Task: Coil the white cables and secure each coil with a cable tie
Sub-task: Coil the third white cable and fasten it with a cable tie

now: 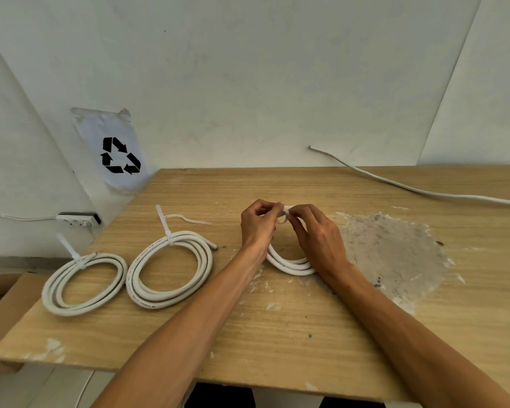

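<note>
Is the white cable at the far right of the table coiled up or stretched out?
Stretched out. The loose cable lies in one long line across the table, with no loops or tie.

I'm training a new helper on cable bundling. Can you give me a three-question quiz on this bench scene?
1. How many coils already wear a cable tie?
2. True or false: the third coil lies between the two hands.
3. Where is the uncoiled cable? A) far right of the table B) on the floor C) in a box

Key:
1. Two: the left coil and the middle coil.
2. True; left hand and right hand pinch a tie at its top.
3. A
</note>
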A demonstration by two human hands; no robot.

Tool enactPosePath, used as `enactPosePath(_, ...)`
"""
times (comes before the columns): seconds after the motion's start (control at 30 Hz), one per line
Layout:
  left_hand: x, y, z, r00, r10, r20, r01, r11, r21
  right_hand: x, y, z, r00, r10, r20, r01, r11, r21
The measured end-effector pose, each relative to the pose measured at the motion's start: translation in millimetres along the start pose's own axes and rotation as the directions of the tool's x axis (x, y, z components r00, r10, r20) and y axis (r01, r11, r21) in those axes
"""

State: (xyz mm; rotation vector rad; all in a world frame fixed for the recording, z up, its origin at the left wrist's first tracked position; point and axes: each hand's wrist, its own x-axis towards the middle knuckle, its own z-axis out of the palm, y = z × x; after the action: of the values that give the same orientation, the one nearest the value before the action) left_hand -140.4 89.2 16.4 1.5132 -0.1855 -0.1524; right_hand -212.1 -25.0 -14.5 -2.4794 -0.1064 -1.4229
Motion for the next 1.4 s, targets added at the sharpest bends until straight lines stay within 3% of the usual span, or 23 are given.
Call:
enactPosePath(0.17, 5, -8, 0, 0.994, 0.111, 0.002, -0.111, 0.992, 0.055, 0, 1, 0, 0.999, 0.049, -0.015, -0.049, 0.999, 0.015)
enactPosePath(0.4, 5, -12, -2, 0.981, 0.194, 0.024, -0.196, 0.975, 0.11, -3, 3, 0, 0.994, -0.1, 0.042, 0.098, 0.994, 0.052)
enactPosePath(0.63, 5, -14, -3, 0.964, 0.261, 0.044, -0.265, 0.951, 0.162, 3, -2, -3, 0.995, -0.095, -0.033, 0.096, 0.994, 0.043)
enactPosePath(1.1, -4, -8, -5, 0.951, 0.301, 0.07, -0.309, 0.912, 0.271, 20, -10, -8, 0.991, -0.127, 0.034, 0.129, 0.99, -0.057)
enactPosePath(1.23, -3, -9, -6, 0.974, 0.226, -0.001, -0.211, 0.914, 0.345, 34, -17, -16, 0.994, -0.062, 0.09, 0.067, 0.996, -0.063)
enactPosePath(1.3, -5, -6, -5, 0.962, 0.272, 0.02, -0.256, 0.876, 0.409, 44, -20, -23, 0.995, 0.034, 0.095, -0.03, 0.999, -0.041)
enactPosePath(1.4, -16, 7, 1, 0.915, 0.394, 0.092, -0.387, 0.786, 0.481, 62, -19, -42, 0.954, 0.282, 0.103, -0.291, 0.953, 0.082)
